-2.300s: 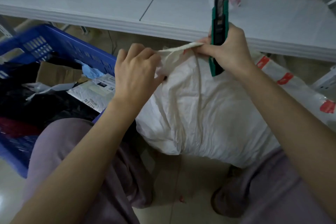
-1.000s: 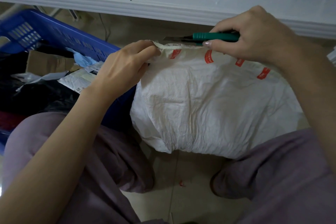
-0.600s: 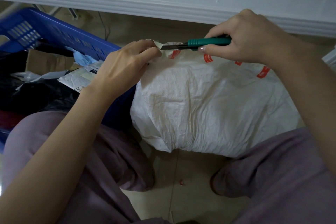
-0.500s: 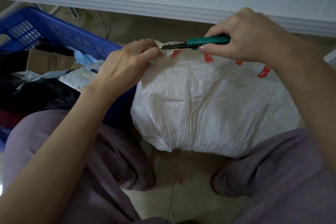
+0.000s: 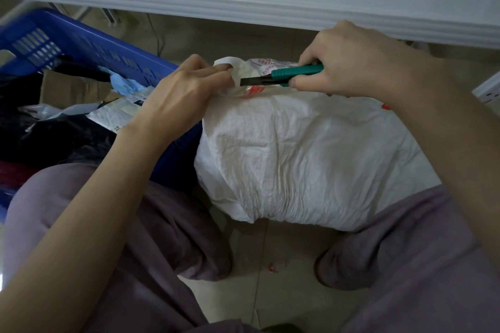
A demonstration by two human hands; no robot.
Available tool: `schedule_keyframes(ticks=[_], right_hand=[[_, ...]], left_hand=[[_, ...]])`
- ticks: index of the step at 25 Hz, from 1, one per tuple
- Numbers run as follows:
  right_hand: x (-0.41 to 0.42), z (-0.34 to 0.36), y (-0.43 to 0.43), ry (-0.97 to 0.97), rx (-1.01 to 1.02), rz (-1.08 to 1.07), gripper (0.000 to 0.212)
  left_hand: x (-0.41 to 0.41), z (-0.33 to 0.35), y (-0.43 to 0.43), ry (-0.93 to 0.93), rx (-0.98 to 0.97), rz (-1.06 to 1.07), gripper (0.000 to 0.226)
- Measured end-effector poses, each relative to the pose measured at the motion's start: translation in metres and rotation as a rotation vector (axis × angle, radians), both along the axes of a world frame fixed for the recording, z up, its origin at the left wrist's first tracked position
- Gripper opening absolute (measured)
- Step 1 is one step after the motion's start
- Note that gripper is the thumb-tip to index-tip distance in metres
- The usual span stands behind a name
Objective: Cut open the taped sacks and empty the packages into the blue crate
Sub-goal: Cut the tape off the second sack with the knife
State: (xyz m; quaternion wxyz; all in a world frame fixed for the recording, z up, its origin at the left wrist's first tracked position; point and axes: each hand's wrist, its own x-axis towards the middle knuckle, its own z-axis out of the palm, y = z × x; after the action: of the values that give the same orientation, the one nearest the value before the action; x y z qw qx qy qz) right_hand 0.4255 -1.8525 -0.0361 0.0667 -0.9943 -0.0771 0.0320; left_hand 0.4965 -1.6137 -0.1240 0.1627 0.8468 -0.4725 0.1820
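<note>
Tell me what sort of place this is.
Most likely a parcel sorting or courier pickup room. A stuffed white sack sits on the floor, a green utility knife at its taped top, beside a blue crate holding labelled mailers and a cardboard box.

The tiled floor (image 5: 270, 292) bears the white sack (image 5: 311, 159), the blue crate (image 5: 108, 59) beside it, and a red scrap (image 5: 272, 267).

- White mailer (image 5: 119, 113) in the blue crate (image 5: 81, 43): the digits "78" run sideways along its near edge, and the rest is hidden behind a wrist. Its small dark label is too tiny to read.
- White sack (image 5: 297, 157): the red print near its top edge is blurred and unreadable.
</note>
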Motion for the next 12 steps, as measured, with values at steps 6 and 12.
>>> schedule_keyframes(ticks=[6,12], right_hand=[[0.001,-0.011,0.016,-0.128,-0.122,0.014,0.031],[-0.005,0.004,-0.008,-0.05,0.035,-0.015,0.024]], left_hand=[[-0.003,0.003,-0.009,0.027,-0.02,-0.081,0.021],[-0.002,0.001,0.001,0.08,-0.023,-0.04,0.016]])
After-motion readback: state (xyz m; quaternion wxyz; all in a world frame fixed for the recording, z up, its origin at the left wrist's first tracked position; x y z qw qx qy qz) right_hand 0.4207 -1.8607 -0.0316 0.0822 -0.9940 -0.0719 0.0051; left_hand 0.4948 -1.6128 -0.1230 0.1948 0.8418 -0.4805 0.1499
